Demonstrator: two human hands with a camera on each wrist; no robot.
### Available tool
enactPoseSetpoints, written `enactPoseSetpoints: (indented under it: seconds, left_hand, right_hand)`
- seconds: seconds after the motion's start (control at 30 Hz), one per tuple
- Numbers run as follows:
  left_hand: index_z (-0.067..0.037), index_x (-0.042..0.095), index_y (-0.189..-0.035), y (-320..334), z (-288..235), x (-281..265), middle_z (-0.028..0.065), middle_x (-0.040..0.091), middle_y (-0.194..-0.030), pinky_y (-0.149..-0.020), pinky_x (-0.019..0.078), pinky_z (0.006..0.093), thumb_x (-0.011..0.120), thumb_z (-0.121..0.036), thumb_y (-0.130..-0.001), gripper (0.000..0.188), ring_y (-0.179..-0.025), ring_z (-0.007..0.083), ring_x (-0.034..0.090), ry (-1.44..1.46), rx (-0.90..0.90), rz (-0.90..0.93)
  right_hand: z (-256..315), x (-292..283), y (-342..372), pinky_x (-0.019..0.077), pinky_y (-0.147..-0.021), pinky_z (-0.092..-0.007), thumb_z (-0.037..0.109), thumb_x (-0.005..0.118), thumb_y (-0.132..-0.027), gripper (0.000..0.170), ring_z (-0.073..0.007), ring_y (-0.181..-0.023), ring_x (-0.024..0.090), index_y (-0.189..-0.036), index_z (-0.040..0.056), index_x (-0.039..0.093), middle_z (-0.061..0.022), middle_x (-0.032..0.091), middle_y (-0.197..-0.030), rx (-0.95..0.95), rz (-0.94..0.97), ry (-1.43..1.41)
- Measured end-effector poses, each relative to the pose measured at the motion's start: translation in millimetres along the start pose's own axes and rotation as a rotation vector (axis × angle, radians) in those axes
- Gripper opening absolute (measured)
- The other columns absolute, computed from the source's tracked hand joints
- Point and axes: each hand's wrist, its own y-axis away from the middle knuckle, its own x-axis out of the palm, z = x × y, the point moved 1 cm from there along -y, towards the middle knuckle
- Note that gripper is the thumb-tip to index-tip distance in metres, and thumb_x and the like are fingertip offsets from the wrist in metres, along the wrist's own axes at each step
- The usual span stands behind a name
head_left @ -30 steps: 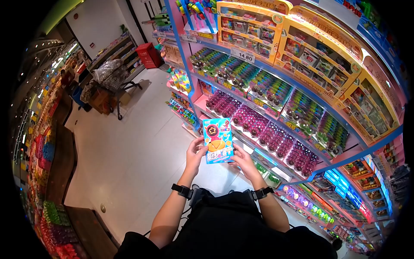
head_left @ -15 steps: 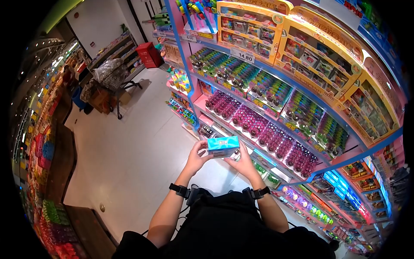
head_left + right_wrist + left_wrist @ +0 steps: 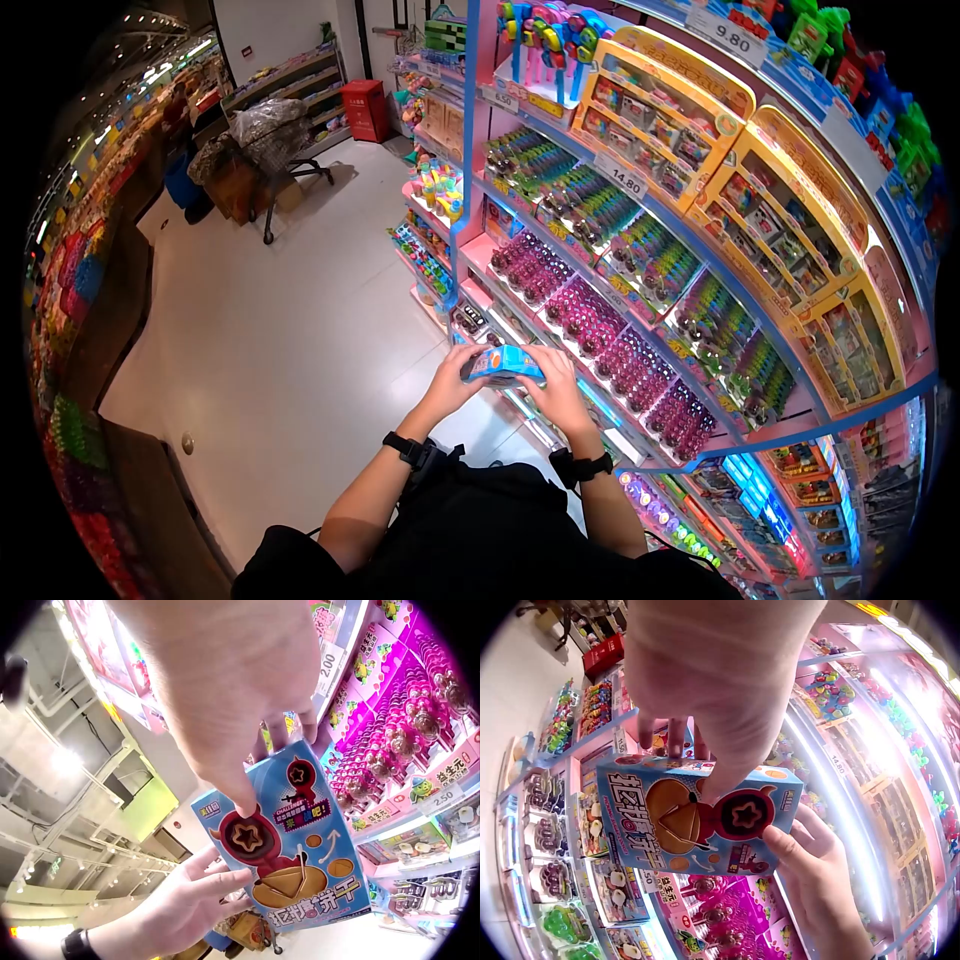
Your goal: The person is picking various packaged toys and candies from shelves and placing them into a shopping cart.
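Observation:
Both hands hold a light blue box (image 3: 503,362) in front of the body in the head view. The left hand (image 3: 454,378) grips its left end and the right hand (image 3: 555,386) its right end. In the left wrist view the printed face of the box (image 3: 705,817) shows a red figure with a star and an orange biscuit; the right hand's (image 3: 810,859) thumb lies on its edge. In the right wrist view the box (image 3: 289,840) is tilted, with the left hand's (image 3: 184,896) thumb against its side and the right hand's (image 3: 232,697) thumb on its face.
Shelves of pink lollipops (image 3: 590,320), green-blue sweets (image 3: 650,258) and yellow display boxes (image 3: 780,230) rise at the right. A red bin (image 3: 366,111) and a loaded cart (image 3: 262,150) stand at the back left. A long stand of goods (image 3: 75,290) runs along the far left.
The box has turned from its front facing the head camera, past an end face, to a tilted position, and sits slightly lower. The head view has shifted, and both hands still hold the box.

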Motion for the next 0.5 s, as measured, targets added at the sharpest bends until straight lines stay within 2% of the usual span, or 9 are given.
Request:
enactPoseSetpoints:
  seconds: [0.17, 0.33, 0.5]
  left_hand:
    - [-0.006, 0.055, -0.13, -15.1, 32.1, -19.5, 0.0142, 0.056, -0.12, -0.097, 0.0472, 0.037, 0.079, -0.009, -0.076, 0.059, -0.114, 0.0308, 0.057, 0.039, -0.052, 0.002]
    - [-0.004, 0.046, -0.135, -43.6, 62.1, -49.4, 0.0157, 0.057, -0.12, -0.097, 0.0461, 0.037, 0.078, -0.013, -0.079, 0.065, -0.112, 0.0268, 0.057, 0.069, -0.055, -0.058]
    - [-0.003, 0.046, -0.136, -81.2, 113.7, -71.8, 0.0157, 0.059, -0.115, -0.095, 0.0465, 0.036, 0.074, -0.014, -0.083, 0.061, -0.107, 0.0251, 0.058, 0.223, -0.083, -0.045]
  right_hand:
    - [-3.6, 21.4, -24.0, 0.0377, -0.099, -0.0442, 0.012, 0.075, -0.079, 0.05, -0.0333, -0.117, 0.052, -0.125, 0.0085, 0.057, -0.0128, 0.059, -0.122, 0.037, 0.017, 0.052]
    - [4.3, 41.9, -52.2, 0.0378, -0.097, -0.044, 0.013, 0.075, -0.077, 0.047, -0.032, -0.114, 0.053, -0.121, 0.0094, 0.059, -0.0111, 0.059, -0.12, 0.132, 0.022, 0.123]
    - [4.2, 67.6, -81.3, 0.0399, -0.095, -0.0436, 0.014, 0.078, -0.075, 0.047, -0.0321, -0.111, 0.055, -0.119, 0.0101, 0.06, -0.0103, 0.061, -0.117, 0.185, -0.007, 0.23]
